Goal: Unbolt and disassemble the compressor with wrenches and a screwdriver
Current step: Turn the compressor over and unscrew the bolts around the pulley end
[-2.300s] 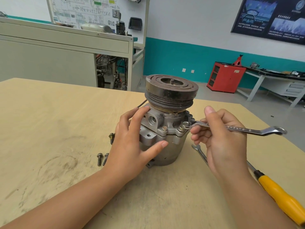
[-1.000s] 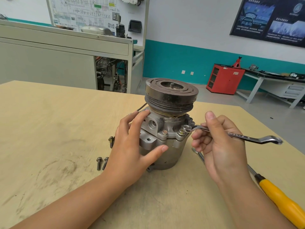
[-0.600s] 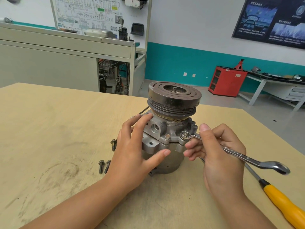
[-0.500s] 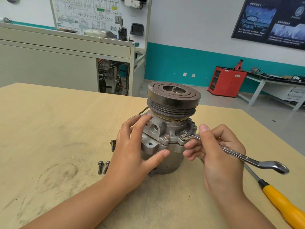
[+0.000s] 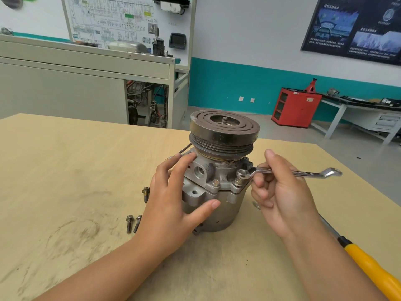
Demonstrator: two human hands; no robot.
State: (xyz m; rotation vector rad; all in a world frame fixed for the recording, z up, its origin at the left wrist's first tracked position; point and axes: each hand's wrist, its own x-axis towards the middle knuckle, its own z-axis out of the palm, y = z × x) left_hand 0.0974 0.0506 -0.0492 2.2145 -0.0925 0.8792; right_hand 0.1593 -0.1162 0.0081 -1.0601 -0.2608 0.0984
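At the flange of the compressor point(image 5: 217, 205), the right hand point(image 5: 282, 192) grips the wrench point(image 5: 303, 173), its handle now swung back level, ring over a raised bolt point(image 5: 238, 181); the left hand point(image 5: 173, 203) clasps the housing, upright on the worktop point(image 5: 65, 170). Another loosening stroke probably follows.

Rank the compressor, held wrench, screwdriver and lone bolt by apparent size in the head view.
1. compressor
2. screwdriver or wrench: unsure, as the screwdriver lies nearer and is partly hidden
3. lone bolt
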